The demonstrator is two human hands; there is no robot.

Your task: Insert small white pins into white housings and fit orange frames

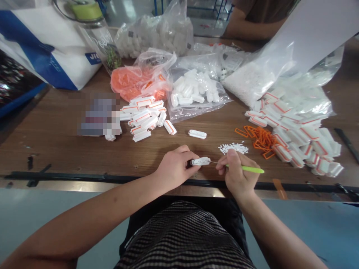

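Between the fingers of my left hand is a small white plastic housing with tiny marks or holes along its face; something dark shows at its left end. My right hand is closed around a green-handled tool with a thin metal shaft, like a pick. The shaft's tip is at the housing's right end; whether it touches cannot be made out. A pile of tiny white pieces lies just beyond my right fingers. Another white housing rests on the table behind my left hand.
Orange rectangular frames lie to the right, beside many orange-lined white parts. More such parts are heaped left of centre. Plastic bags of white pieces and orange pieces stand behind, near a bottle. Another person's arm shows beyond.
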